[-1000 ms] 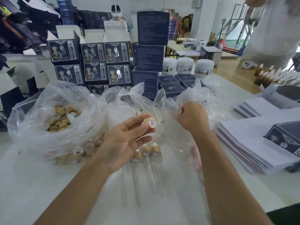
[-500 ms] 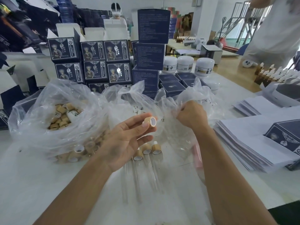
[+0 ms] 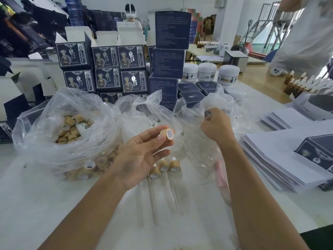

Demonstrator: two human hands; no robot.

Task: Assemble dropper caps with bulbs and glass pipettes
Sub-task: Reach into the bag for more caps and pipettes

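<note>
Little has changed over the last second: the bags (image 3: 72, 134) lie as before, and the right hand (image 3: 214, 126) has only edged up inside the right bag (image 3: 207, 141), fingers curled, apparently still fishing for a pipette; what it holds is hidden. The left hand (image 3: 142, 156) still pinches the cap (image 3: 166, 134) above three finished droppers (image 3: 164, 168).

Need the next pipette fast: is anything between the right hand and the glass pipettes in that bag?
Yes. The right hand pinches the crumpled clear plastic bag at its top, and that film covers whatever is inside. The pipettes inside cannot be made out. The left hand holds a bamboo cap ready.
</note>
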